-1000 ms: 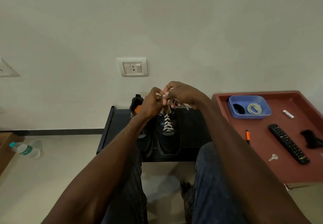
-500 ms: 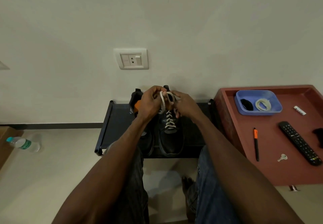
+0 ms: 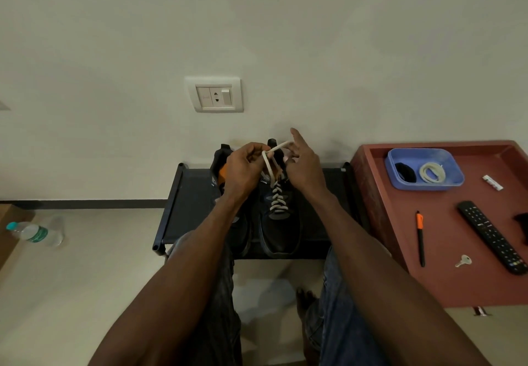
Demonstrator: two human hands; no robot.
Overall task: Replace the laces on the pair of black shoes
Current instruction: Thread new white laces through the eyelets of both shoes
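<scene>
Two black shoes stand side by side on a low black rack (image 3: pixel 194 208). The right shoe (image 3: pixel 281 231) carries a white lace (image 3: pixel 277 197) crossed up its eyelets. The left shoe (image 3: pixel 238 231) is mostly hidden under my left forearm. Above the right shoe's collar, my left hand (image 3: pixel 244 169) pinches a loop of the white lace. My right hand (image 3: pixel 304 165) holds the lace's other strand, index finger pointing up. A coiled white lace (image 3: pixel 431 172) and a black lace (image 3: pixel 405 171) lie in a blue tray (image 3: pixel 454 178).
A red table (image 3: pixel 445 254) on the right bears the blue tray, an orange-and-black pen (image 3: pixel 420 238), a remote (image 3: pixel 491 235), a key (image 3: pixel 463 261) and a small white item (image 3: pixel 492 182). A water bottle (image 3: pixel 35 232) lies on the floor at left. A wall socket (image 3: pixel 215 94) is above the rack.
Both hands have come down closer to the shoe's collar. A loop of white lace now shows between them, and my right index finger has lifted straight up.
</scene>
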